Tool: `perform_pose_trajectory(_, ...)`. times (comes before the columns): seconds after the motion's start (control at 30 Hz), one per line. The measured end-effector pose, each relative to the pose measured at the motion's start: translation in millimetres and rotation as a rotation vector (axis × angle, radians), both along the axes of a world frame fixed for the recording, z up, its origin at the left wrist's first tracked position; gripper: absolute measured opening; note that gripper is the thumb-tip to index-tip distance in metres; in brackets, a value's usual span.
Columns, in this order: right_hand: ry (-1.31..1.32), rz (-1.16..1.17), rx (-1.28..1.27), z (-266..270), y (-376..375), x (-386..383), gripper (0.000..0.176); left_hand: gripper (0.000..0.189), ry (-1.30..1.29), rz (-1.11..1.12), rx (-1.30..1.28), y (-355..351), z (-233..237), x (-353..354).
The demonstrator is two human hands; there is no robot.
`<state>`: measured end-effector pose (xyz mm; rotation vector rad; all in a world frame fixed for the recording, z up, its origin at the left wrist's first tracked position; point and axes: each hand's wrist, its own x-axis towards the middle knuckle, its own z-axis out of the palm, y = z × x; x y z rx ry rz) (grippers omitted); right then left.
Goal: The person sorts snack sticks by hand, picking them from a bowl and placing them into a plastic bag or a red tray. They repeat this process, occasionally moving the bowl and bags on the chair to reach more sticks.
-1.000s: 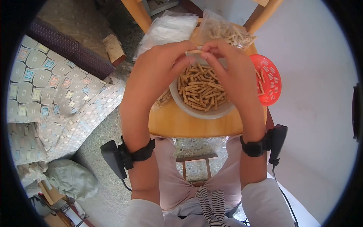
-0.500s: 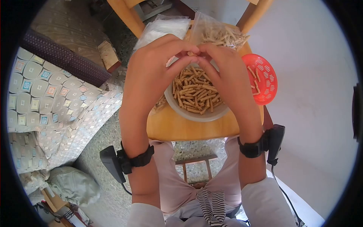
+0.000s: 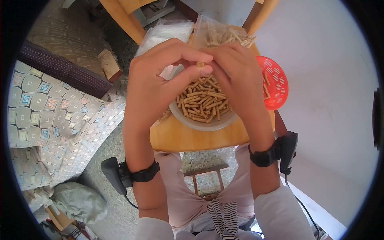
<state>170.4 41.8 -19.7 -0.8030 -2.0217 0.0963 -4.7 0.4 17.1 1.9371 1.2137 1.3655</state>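
Observation:
My left hand (image 3: 160, 76) pinches a short tan dried root stick (image 3: 201, 64) between thumb and forefinger, its round end facing me. Against those fingertips presses my right hand (image 3: 240, 74), its fingers bent and closed; their tips are partly hidden, so what they grip cannot be made out. Both hands are above a pale bowl (image 3: 206, 126) holding many dried root sticks (image 3: 204, 100). To the right of my right hand stands a red slotted basket (image 3: 280, 86) with a few sticks in it.
The bowl rests on a wooden chair seat (image 3: 180, 140). Behind it lie a clear bag of root pieces (image 3: 228, 36) and a stack of clear plastic bags (image 3: 170, 32). A white wall (image 3: 332, 100) rises at right; a patterned cloth cover (image 3: 52, 116) is at left.
Both hands are slightly lower in view. My right hand has turned, its fingers now closer together and its fingertips less visible. The stick's round end shows more clearly.

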Motion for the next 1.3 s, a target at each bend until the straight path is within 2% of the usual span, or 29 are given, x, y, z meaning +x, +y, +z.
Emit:
perform_pose_trajectory(0.2, -0.021, -0.023, 0.087, 7, -5, 1, 0.012, 0.013, -0.117, 0.031, -0.064, -3, 2, 1)
perform_pose_trajectory(0.27, 0.074, 0.057, -0.062, 8, -6, -1, 0.012, 0.012, -0.126, 0.029, -0.072, -3, 1, 0)
perform_pose_trajectory(0.43, 0.052, 0.09, -0.062, 8, -6, 1, 0.015, 0.012, -0.168, 0.006, -0.124, -4, 2, -1)
perform_pose_trajectory(0.6, 0.013, 0.138, -0.087, 9, -5, 4, 0.014, 0.015, -0.324, -0.046, -0.293, -4, 3, -4)
perform_pose_trajectory(0.7, 0.019, 0.129, -0.045, 6, -4, 3, 0.013, 0.017, -0.311, 0.005, -0.266, -1, 0, -3)
perform_pose_trajectory(0.73, -0.016, 0.131, -0.129, 6, -5, 4, 0.012, 0.017, -0.31, 0.009, -0.258, 1, -1, -4)
perform_pose_trajectory(0.8, -0.05, 0.139, -0.219, 5, -6, 6, 0.012, 0.017, -0.208, 0.083, -0.178, 1, -4, -10)
perform_pose_trajectory(0.83, -0.113, 0.139, -0.385, 0, -5, 8, 0.015, 0.017, -0.207, 0.086, -0.177, 1, -1, -16)
perform_pose_trajectory(0.87, -0.177, 0.138, -0.55, -5, -4, 11, 0.018, 0.014, -0.035, 0.123, -0.208, -1, 2, -24)
perform_pose_trajectory(0.9, -0.177, 0.142, -0.55, -16, -4, 15, 0.018, 0.01, 0.137, 0.161, -0.239, -3, 3, -32)
perform_pose_trajectory(0.93, -0.279, 0.136, -0.594, -28, -5, 17, 0.018, 0.01, 0.137, 0.164, -0.24, -3, 1, -40)
perform_pose_trajectory(1.0, -0.381, 0.128, -0.636, -36, -8, 19, 0.019, 0.01, 0.343, 0.112, -0.176, -4, -10, -52)
perform_pose_trajectory(1.07, -0.482, 0.082, -0.722, -34, -16, 16, 0.021, 0.011, 0.416, 0.134, -0.187, -7, -26, -58)
perform_pose_trajectory(1.13, -0.48, 0.08, -0.72, -36, -18, 16, 0.022, 0.012, 0.496, 0.16, -0.201, -8, -26, -60)
perform_pose_trajectory(1.2, -0.481, 0.074, -0.719, -41, -20, 18, 0.024, 0.012, 0.573, 0.299, -0.251, -8, -25, -60)
perform_pose_trajectory(1.3, -0.542, 0.03, -0.651, -50, -19, 19, 0.026, 0.013, 0.618, 0.293, -0.312, -10, -29, -65)
